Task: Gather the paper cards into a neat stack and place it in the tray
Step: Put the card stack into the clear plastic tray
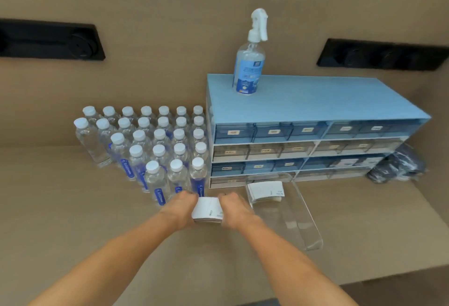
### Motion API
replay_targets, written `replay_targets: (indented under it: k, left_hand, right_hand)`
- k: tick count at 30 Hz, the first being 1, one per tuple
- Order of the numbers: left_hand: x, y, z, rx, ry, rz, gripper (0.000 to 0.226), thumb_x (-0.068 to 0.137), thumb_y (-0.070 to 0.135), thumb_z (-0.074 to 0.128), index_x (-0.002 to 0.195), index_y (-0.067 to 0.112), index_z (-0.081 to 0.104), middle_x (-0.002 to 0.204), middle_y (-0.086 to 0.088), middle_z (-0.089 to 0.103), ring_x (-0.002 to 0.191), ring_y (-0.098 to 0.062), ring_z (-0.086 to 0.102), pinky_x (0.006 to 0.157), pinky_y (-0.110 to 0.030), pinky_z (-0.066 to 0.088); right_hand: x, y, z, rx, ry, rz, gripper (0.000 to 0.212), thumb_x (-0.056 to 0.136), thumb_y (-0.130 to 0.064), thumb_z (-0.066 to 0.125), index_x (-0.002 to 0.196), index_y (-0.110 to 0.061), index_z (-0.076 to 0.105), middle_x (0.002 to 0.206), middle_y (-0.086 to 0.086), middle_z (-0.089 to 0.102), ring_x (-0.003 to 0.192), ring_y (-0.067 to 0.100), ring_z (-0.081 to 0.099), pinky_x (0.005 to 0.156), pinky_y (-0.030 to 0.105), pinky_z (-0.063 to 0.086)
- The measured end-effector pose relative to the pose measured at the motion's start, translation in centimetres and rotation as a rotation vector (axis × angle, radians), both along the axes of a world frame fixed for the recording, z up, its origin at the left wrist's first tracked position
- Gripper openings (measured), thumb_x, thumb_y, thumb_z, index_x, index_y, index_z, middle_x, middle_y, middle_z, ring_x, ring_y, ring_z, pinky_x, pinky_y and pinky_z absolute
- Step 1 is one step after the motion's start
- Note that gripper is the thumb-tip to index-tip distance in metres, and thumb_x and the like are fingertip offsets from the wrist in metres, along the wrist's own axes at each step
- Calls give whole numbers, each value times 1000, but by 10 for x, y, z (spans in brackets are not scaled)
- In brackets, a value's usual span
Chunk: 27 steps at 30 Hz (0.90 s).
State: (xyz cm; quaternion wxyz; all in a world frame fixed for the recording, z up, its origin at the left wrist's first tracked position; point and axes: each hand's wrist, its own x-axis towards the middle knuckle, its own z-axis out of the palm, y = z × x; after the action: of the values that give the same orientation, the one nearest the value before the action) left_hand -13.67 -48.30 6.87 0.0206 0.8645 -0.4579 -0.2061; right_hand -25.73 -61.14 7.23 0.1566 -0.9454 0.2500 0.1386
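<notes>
A stack of white paper cards (207, 209) stands on the brown table, pressed between both hands. My left hand (181, 206) grips its left side and my right hand (234, 208) grips its right side. To the right lies a long clear acrylic tray (301, 228). A second stack of white cards (266, 191) rests in the tray's far end, against the drawer cabinet.
Several water bottles (145, 145) with white caps stand in rows just left of and behind my hands. A blue and beige drawer cabinet (308, 135) sits behind the tray, with a spray bottle (250, 57) on top. A dark bundle (398, 167) lies at the cabinet's right.
</notes>
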Motion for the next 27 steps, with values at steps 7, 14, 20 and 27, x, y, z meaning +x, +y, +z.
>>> replay_targets:
  k: [7,14,20,27]
  left_hand:
    - [-32,-39,27,-55,-79,-224,38,81,25,71,116,15,59,120,-8,62,108,-27,61,87,-37,55]
    - [-72,-76,39,-92,-64,-287,39,76,27,73,111,16,59,113,-7,64,102,-27,62,74,-31,49]
    - [-98,-119,36,-93,-76,-254,47,75,30,79,115,16,59,113,-7,62,101,-25,60,79,-31,50]
    - [-120,-154,11,-12,-68,-98,49,72,21,78,116,15,56,115,-6,59,103,-26,59,81,-33,52]
  right_hand:
    - [-59,-11,44,-39,-40,-185,37,76,-9,72,110,-10,58,107,15,63,98,35,65,70,32,47]
    - [-106,-39,64,-44,-28,-238,44,69,-10,78,108,-10,56,106,14,63,95,35,63,68,35,50]
    - [-126,-87,58,-43,-26,-215,43,69,-7,76,107,-13,56,102,10,63,91,33,63,75,40,57]
    - [-130,-147,20,19,-30,-86,37,73,-7,73,105,-15,56,100,7,63,91,28,63,75,39,56]
